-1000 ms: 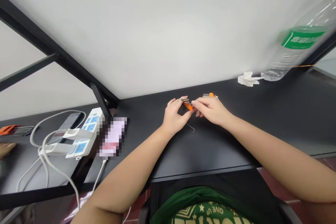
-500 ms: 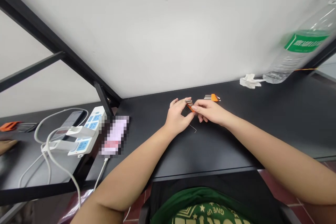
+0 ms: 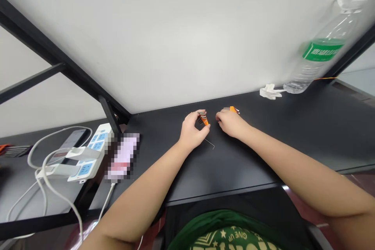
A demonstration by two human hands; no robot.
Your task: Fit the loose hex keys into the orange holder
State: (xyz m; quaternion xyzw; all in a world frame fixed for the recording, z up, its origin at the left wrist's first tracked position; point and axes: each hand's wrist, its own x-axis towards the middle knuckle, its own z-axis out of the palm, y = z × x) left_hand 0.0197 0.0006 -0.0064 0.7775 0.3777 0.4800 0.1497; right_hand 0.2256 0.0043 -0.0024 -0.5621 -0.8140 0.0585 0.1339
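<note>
An orange holder with several hex keys is pinched between the thumb and fingers of my left hand, just above the desk. My right hand is apart from it, to the right, with fingers curled down close to the desk; whether anything is between them is hidden. Directly behind that hand lies a second orange hex key holder, partly covered by it. A thin loose hex key lies on the black desk below and right of my left hand, its bent end toward me.
At left are a phone on a charging cable, a white power strip with plugs and looping cables, and a black frame post. Crumpled tissue and a large plastic bottle stand by the wall at right.
My right hand has let go of the hex key holder in my left hand and moved right, in front of the second holder. My left hand keeps its hold. The view has shifted slightly.
</note>
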